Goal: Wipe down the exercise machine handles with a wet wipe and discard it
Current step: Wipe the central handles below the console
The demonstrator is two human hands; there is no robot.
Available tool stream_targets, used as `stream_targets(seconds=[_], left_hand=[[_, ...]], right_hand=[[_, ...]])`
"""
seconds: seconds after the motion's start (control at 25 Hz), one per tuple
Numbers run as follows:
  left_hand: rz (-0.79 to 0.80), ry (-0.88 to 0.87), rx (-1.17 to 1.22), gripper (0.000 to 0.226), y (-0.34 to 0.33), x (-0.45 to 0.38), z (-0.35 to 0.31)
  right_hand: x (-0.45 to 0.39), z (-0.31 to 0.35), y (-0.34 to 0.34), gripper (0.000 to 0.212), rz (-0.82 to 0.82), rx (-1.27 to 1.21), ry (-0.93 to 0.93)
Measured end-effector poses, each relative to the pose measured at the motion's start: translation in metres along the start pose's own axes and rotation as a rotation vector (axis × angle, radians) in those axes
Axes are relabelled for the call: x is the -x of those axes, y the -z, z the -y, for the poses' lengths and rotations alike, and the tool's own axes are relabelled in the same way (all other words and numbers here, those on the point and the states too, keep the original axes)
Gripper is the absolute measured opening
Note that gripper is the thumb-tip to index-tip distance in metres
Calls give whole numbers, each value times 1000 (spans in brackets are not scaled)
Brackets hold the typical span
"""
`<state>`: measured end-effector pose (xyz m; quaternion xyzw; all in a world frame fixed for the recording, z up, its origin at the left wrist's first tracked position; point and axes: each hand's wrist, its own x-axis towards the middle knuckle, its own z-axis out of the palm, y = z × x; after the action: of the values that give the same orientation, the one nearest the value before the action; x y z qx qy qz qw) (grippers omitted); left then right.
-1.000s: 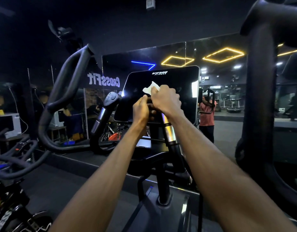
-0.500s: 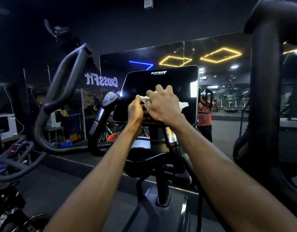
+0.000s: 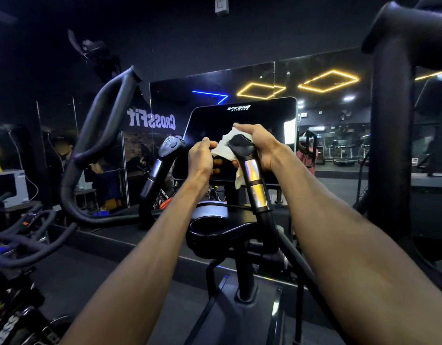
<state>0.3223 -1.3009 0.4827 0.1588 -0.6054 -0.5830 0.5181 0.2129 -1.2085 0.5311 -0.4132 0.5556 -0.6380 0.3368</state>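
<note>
Both hands raised at right inner handle (image 3: 248, 168) of machine, before dark console screen (image 3: 242, 125). Left hand (image 3: 201, 156) clenched, pinching one edge of white wet wipe (image 3: 224, 146). Right hand (image 3: 261, 145) curled round handle's black top, grasping wipe against it. Wipe spread between hands, tail hanging beside chrome band. Left inner handle (image 3: 165, 158) untouched, apart.

Two hands are in view, the left hand (image 3: 201, 158) and the right hand (image 3: 261, 145), with one white wet wipe (image 3: 223, 148) between them. The machine shows two short upright handles, the left handle (image 3: 162, 160) and the right handle (image 3: 249, 170), one dark console screen (image 3: 262, 115) and one cup holder (image 3: 208, 226). In the mirror (image 3: 314, 70) glow two yellow diamond lights (image 3: 261, 90) and one blue light line (image 3: 211, 94).
</note>
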Motion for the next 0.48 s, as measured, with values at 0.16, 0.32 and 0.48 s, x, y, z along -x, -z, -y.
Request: stream_targets(seconds=[0.16,0.32,0.48], left_hand=[[-44,-25,-29,31,5,-4,7],[-95,-116,-75,17,-5,-5,7],[17,-370,-129,24,-21,2,-3]], right_hand=[[-8,-11,-15,13,-327,325,364],[7,-32,-22,24,-521,1024,668],[30,-57,-18,43,-449,1107,781]])
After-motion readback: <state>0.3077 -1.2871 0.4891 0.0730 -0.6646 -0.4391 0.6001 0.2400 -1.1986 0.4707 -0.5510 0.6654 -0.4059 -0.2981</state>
